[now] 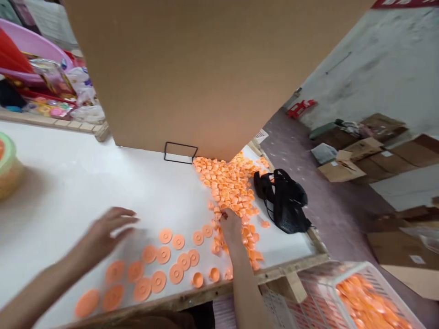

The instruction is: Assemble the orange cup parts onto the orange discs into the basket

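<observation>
- Head view: the left hand (103, 233) hovers, blurred, just above the white worktop (68, 192), its grip open with fingers spread and nothing in it.
- Just right of and below that hand, flat orange discs (164, 258) lie scattered singly on the worktop, some near its front wooden edge.
- The right hand (230, 225) reaches forward into the near end of a heap of small orange caps (229, 187); its fingers are buried among them, and I cannot tell whether the grip is open or closed.
- The heap runs from that hand back to the foot of a large upright sheet of brown cardboard (206, 68), which stands on the worktop and fills the upper middle of the view.
- A thin black wire stand (180, 153) sits at the cardboard's base, left of the heap.
- A black mesh bag (284, 201) lies crumpled at the worktop's right edge, touching the heap.
- Below the worktop, at lower right, a white plastic crate (322, 297) holds more orange pieces.
- At far left a green-rimmed tub (8, 164) shows partly.
- Beyond, on the floor to the right, cardboard boxes (363, 151) are piled.
</observation>
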`<action>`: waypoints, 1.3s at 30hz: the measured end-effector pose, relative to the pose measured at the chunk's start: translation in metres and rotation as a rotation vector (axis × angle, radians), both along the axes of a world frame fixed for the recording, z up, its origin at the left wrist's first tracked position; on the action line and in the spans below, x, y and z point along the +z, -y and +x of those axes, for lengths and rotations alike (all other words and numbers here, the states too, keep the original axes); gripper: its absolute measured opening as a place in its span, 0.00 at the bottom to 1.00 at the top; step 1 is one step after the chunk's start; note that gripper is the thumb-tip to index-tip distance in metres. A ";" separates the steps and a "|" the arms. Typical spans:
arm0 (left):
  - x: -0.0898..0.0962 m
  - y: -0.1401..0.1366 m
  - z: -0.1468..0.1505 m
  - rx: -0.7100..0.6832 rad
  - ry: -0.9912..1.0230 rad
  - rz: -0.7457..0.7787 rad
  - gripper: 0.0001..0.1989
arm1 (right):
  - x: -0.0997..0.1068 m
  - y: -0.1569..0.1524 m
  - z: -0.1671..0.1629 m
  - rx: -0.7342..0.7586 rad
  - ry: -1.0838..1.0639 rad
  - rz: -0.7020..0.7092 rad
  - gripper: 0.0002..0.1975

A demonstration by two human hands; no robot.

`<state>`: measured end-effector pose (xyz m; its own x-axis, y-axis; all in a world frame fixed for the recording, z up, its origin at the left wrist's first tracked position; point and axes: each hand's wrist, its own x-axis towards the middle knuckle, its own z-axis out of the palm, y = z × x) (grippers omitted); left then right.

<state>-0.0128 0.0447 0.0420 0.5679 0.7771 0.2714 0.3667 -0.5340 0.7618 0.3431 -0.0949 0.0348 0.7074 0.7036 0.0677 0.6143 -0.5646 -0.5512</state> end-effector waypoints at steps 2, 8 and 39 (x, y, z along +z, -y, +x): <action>-0.009 0.020 0.018 -0.161 -0.125 0.016 0.12 | 0.002 -0.014 -0.010 -0.002 0.019 0.026 0.11; -0.022 0.027 0.058 -0.150 -0.305 0.014 0.11 | 0.016 -0.023 -0.040 0.083 0.064 0.296 0.09; -0.012 0.016 0.065 0.041 -0.206 -0.267 0.10 | 0.003 -0.068 -0.145 0.389 -0.392 -0.078 0.07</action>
